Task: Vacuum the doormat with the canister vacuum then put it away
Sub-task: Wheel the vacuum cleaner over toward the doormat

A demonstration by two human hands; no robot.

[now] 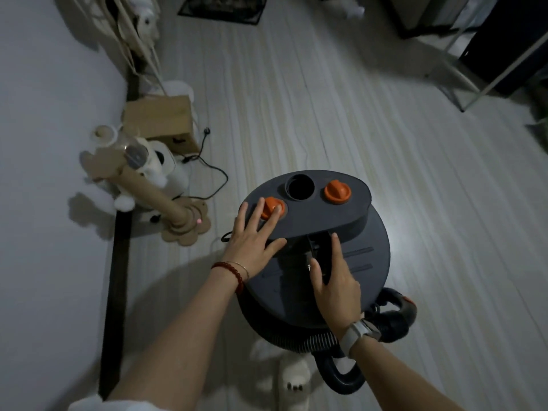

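Pale plank floor (341, 93) all round, dim, with a white wall (44, 114) off to the left of the left hand (252, 237). Left hand spread flat on the top plate of the dark canister vacuum (355, 262), fingers straight, two fingertips touching the nearer orange knob (271, 207). Right hand (335, 284) laid on the vacuum's lid nearer the body, fingers extended and not curled, index finger reaching along the black latch (321, 250) in the middle; gripping nothing. Beyond both hands, on the same plate, an open round port (301, 188) and a second orange knob (337, 191) to its right. Red bead bracelet (229, 275) on the left wrist, pale watch (360, 333) on the right. Ribbed hose (308, 342) coiled under the right forearm, with a black handle end (397, 318) just right of that wrist. Well away from the hands, at the far edge of the floor, a dark doormat (221, 8), apart from the vacuum. Left of the left hand, by the wall: a cardboard scratching post (154, 188) on a flower-shaped base, a white device (166, 164) with a black cord (213, 173), and a cardboard box (161, 121). White slipper (293, 381) below, between the forearms.
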